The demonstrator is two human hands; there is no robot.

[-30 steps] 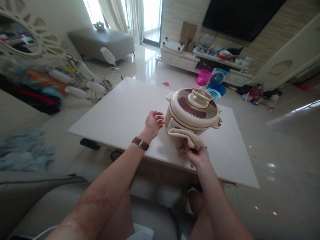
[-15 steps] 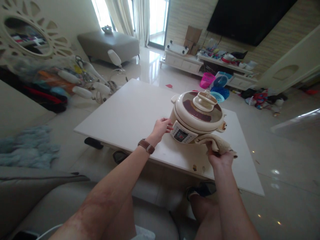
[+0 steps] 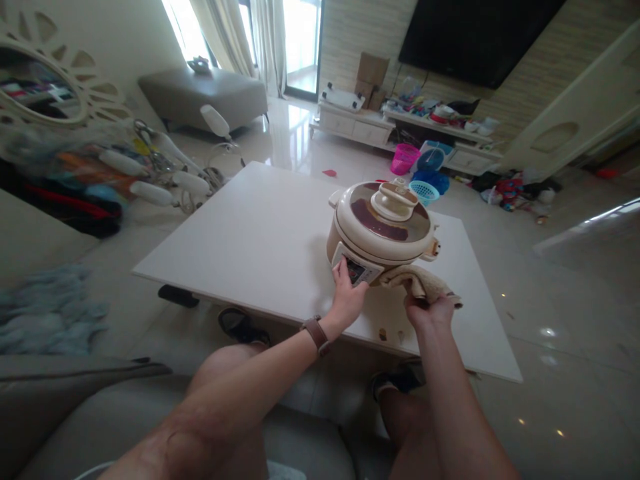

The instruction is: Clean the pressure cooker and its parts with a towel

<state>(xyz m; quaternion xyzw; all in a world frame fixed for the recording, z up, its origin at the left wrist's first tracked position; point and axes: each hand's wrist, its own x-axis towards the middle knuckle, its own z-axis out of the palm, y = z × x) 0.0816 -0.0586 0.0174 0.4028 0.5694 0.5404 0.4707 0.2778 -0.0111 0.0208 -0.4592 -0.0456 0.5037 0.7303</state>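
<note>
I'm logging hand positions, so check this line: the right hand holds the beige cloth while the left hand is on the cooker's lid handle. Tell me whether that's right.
Not quite: in the head view, the left hand is at the control panel on the front of the cooker, not on the lid handle. The right hand does hold the beige cloth.

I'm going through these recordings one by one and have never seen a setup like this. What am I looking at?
There is no machine here: a person works with two bare hands. The single view comes from a camera worn on the head, looking forward and down. On the white table stands a cooker with its lid on. The right hand holds a folded cloth beside the cooker's base. The left hand has its fingers at the front panel; whether they press anything cannot be told.
</note>
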